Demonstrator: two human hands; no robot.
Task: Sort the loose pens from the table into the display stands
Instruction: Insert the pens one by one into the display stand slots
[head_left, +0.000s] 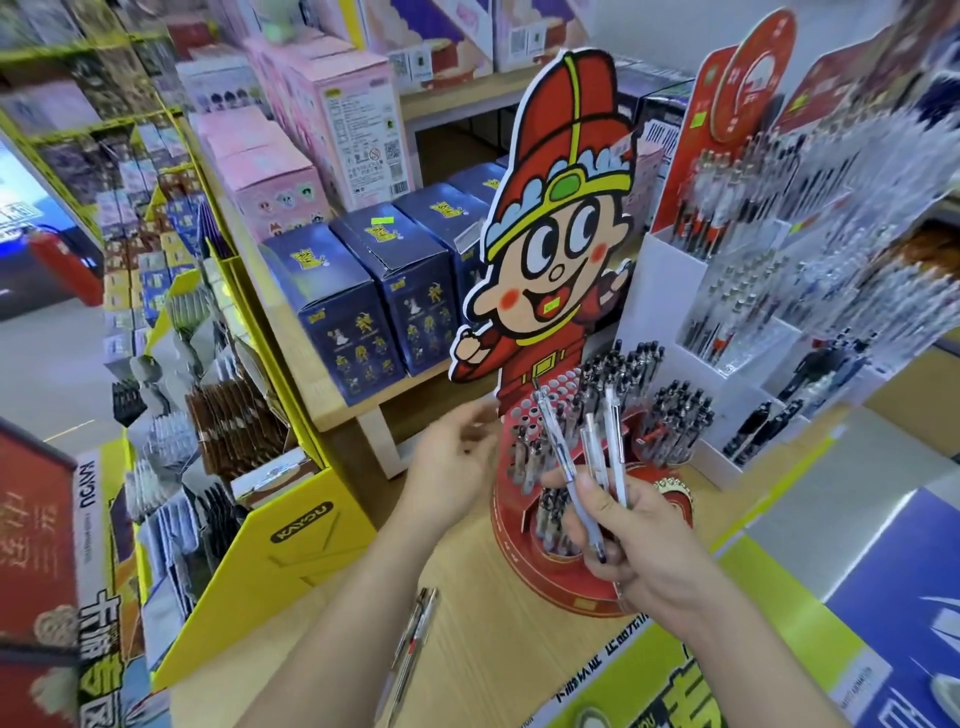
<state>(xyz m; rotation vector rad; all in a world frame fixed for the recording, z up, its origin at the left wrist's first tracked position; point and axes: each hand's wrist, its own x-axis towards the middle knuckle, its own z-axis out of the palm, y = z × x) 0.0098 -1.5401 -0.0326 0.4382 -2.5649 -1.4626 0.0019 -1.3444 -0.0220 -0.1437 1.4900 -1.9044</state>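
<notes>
My right hand (631, 543) grips a fan of three clear pens (587, 452), their ends pointing up in front of the red display stand (558, 582). That round stand has a holed top tier, several pens in its slots and a cartoon figure cutout (558, 218) at the back. My left hand (449, 467) hovers just left of the stand with fingers relaxed and nothing in it. Two loose pens (413, 636) lie on the wooden table (498, 660) between my forearms.
A white tiered pen display (691, 312) with many pens stands to the right. Blue boxes (363, 301) and pink boxes (270, 187) sit on a shelf behind. A yellow cardboard rack (270, 561) stands at the table's left edge. A blue and yellow printed mat (753, 634) lies front right.
</notes>
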